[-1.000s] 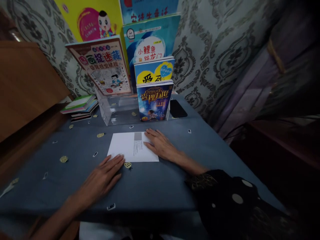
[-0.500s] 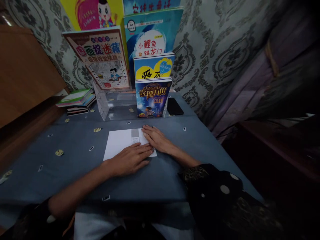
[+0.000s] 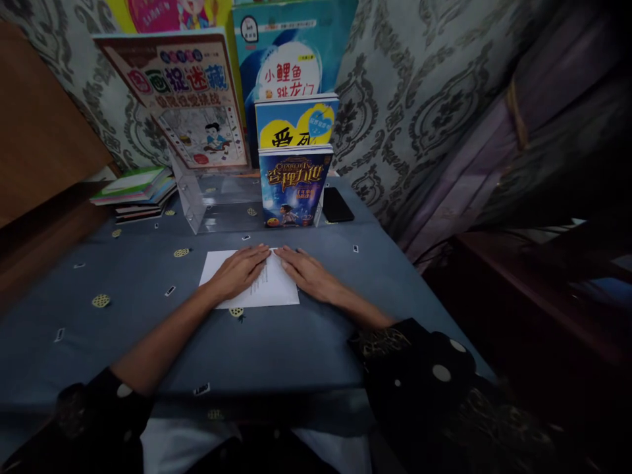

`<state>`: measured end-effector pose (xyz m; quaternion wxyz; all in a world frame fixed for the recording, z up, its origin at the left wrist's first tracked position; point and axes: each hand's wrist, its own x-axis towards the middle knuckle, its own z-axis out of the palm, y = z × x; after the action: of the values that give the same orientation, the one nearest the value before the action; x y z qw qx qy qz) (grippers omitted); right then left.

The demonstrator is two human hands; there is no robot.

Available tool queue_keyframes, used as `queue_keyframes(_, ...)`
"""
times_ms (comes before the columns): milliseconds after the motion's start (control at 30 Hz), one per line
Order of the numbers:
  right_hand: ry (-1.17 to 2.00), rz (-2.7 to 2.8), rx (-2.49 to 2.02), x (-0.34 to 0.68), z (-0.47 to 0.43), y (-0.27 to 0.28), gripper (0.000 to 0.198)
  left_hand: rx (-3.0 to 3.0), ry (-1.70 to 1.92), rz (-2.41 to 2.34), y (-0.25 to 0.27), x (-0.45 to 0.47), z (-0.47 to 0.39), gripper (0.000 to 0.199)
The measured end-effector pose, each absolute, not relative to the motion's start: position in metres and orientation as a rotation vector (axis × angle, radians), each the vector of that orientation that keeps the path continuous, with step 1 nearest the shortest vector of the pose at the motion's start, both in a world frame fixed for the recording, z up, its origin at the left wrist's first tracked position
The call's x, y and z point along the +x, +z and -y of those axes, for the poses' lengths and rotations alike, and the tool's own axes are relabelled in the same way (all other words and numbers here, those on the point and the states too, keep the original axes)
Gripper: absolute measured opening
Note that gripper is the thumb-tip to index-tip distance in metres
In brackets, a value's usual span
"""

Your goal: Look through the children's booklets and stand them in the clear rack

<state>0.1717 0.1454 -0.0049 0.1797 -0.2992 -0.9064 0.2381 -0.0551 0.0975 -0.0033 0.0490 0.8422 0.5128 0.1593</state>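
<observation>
Counts one left hand [image 3: 239, 271] and one right hand [image 3: 307, 275], making two, and two dark sleeves [image 3: 417, 365]. Shows one white paper [image 3: 280, 289], one worktop [image 3: 296, 359], one clear stand [image 3: 190, 199] and one black phone [image 3: 338, 205]. Numbers one yellow book [image 3: 168, 16], one brown-bordered book [image 3: 190, 105], one teal book [image 3: 291, 52], one yellow-hearted book [image 3: 296, 124] and one dark blue book [image 3: 293, 187], at least five on display. Adds one pile [image 3: 135, 191] of several layers, too blurred to number.

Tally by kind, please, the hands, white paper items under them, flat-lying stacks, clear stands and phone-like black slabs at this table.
Left hand and right hand: 2
White paper item: 1
Flat-lying stack: 1
Clear stand: 1
Phone-like black slab: 1
Total: 6
</observation>
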Motion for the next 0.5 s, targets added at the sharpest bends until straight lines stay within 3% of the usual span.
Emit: queue_keyframes(500,0.608,2.726,-0.683,0.211,-0.040,0.003,0.060,2.603,0.502,-1.501,-0.001,-0.053,-0.094,0.044)
